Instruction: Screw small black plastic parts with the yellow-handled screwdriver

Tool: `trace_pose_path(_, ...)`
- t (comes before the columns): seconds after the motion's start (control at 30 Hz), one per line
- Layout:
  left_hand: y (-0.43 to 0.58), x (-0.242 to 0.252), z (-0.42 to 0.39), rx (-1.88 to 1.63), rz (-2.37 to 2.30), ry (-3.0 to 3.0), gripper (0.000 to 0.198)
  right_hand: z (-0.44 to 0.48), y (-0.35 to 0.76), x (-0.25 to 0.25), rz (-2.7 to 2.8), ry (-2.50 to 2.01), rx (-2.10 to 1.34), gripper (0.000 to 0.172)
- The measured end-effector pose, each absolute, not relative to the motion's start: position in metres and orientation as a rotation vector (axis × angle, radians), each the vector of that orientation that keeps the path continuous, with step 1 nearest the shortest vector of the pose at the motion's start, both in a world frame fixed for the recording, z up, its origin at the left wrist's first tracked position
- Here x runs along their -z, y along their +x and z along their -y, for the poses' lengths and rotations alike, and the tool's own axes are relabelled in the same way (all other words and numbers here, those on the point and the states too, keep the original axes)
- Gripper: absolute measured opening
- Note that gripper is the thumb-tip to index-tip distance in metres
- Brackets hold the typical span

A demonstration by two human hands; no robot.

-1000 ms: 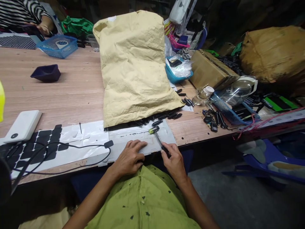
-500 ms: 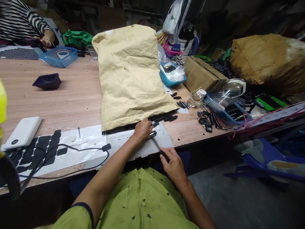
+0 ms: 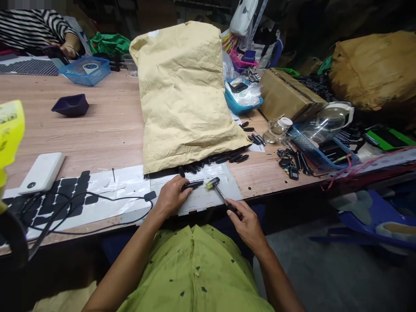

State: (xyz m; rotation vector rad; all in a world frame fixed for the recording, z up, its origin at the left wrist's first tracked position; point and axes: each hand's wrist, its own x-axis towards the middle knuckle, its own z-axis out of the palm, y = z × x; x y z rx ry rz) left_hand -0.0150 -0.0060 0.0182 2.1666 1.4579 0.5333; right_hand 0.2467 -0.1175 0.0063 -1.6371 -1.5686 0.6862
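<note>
My left hand (image 3: 172, 193) is closed on a slim black piece (image 3: 194, 184), which looks like a folding knife or a handle, low over the pale board (image 3: 191, 203). In my right hand (image 3: 245, 219) is a small hammer (image 3: 218, 190), its dark and yellowish head pointing left, close to the tip of the black piece. A large tan paper bag (image 3: 183, 99) stands behind my hands. Several similar black pieces (image 3: 234, 156) spill out from under its lower edge onto the table.
A white power bank (image 3: 42, 173) and a black cable (image 3: 110, 201) lie left, by a sheet of black stickers (image 3: 69, 195). A dark tray (image 3: 71, 105) sits farther back. On the right are a glass jug (image 3: 328, 121), a blue basket (image 3: 320, 149) and a cardboard box (image 3: 287, 93). Across the table sits a person in stripes.
My left hand has drawn back from the bag's edge toward the left, with a black piece in it. The hammer stays in my right hand, slightly shifted. The view has turned a little.
</note>
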Motion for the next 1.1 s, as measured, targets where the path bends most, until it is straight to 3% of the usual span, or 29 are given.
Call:
trace_pose_path(0.5,-0.021,-0.002,0.014,-0.624,-1.505,2.052,0.023,0.114,0.207,-0.02,1.504,-1.414,-1.006,0.035)
trace_pose_path(1.1,-0.018,-0.01,0.012,-0.602,-1.521,1.989,0.023,0.114,0.206,-0.025,1.63,-1.414,-0.855,0.036)
